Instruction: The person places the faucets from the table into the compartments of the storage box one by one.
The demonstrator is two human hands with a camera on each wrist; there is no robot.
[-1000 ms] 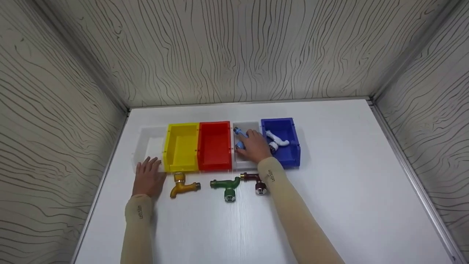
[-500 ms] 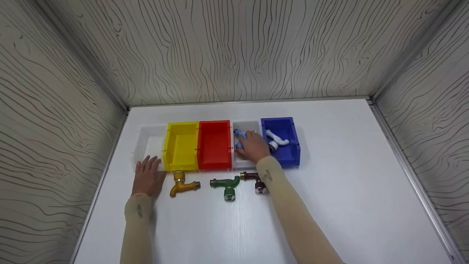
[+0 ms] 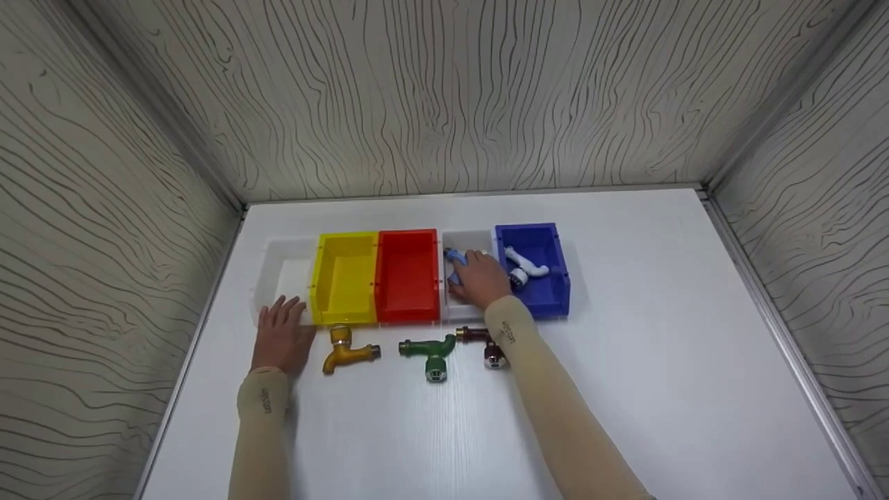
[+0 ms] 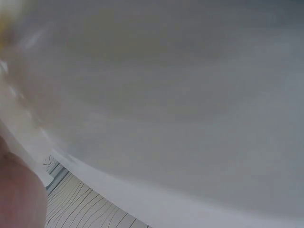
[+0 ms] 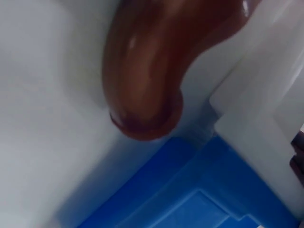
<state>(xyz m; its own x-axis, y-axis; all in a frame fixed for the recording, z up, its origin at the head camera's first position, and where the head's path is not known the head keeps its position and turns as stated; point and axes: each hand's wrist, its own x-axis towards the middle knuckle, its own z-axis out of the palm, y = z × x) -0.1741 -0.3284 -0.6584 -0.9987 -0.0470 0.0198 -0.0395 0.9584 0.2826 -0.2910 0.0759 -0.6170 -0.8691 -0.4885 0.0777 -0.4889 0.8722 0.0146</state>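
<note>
In the head view my right hand (image 3: 480, 279) reaches into the clear bin (image 3: 467, 239) beside the blue one and grips a light-blue faucet (image 3: 455, 256), whose far side is covered by the fingers. My left hand (image 3: 279, 335) rests with extended fingers over the front edge of the leftmost clear bin (image 3: 286, 248). A white faucet (image 3: 528, 264) lies in the blue bin (image 3: 561, 292). On the table in front of the bins lie a yellow faucet (image 3: 347, 355), a green faucet (image 3: 430, 347) and a dark-red faucet (image 3: 479, 335), the last partly under my right sleeve.
A yellow bin (image 3: 345, 278) and a red bin (image 3: 408, 274) stand between the clear ones, all in one row. Patterned walls (image 3: 444, 97) enclose the white table (image 3: 646, 292) at the back and sides. A pale blurred surface fills most of the left wrist view.
My right hand has shifted slightly towards me inside the clear bin, and the light-blue faucet has turned and moved a little with it. My left hand stays where it was.
</note>
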